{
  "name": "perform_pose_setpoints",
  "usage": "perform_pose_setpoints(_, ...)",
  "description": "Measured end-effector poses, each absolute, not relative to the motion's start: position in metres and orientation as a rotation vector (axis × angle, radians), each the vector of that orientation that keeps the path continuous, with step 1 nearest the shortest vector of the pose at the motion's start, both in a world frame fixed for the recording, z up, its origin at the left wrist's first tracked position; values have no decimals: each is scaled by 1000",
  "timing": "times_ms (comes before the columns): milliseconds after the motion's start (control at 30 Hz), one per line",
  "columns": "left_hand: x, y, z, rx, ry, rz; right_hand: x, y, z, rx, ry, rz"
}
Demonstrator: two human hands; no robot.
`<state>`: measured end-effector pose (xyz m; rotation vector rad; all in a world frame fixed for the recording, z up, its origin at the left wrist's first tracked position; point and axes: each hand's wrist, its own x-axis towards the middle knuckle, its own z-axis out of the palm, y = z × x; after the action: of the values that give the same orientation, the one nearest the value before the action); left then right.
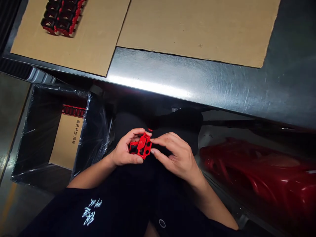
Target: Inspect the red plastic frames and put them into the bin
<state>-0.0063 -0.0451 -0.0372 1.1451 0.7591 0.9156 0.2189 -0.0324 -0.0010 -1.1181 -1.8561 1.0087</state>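
Note:
A small red plastic part (pixel 142 144) with cut-out openings is held over my lap. My left hand (pixel 127 148) grips it from the left, the thumb along its lower edge and the fingers at its top. From the right, the thumb and index finger of my right hand (pixel 176 154) pinch at the part's right edge. Whether a small piece sits between those fingertips I cannot tell. Just above the part lies a tiny red sliver (pixel 150 129) against my dark clothing.
Red-and-black assembled parts (pixel 60 19) stand in rows on a cardboard sheet (pixel 96 36) on the metal table (pixel 158 72). Left below is a plastic-lined bin (pixel 37 131) holding cardboard (pixel 65 141) and red parts (pixel 73 111). At right, large red shapes (pixel 261 174) lie under clear film.

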Motion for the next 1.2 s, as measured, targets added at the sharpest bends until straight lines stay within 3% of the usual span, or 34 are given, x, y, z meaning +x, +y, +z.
perform_pose_setpoints(267, -6, -42, -30, 1695, 904, 1040, 210, -42, -9, -1124, -1314, 1658)
perform_pose_setpoints(667, 4, -38, -26, 2272, 854, 1206, 204, -40, -2, -1328, -1414, 1568)
perform_pose_setpoints(1200, -1, -39, -25, 2270, 832, 1222, 213, -37, 5, -1274, -1515, 1770)
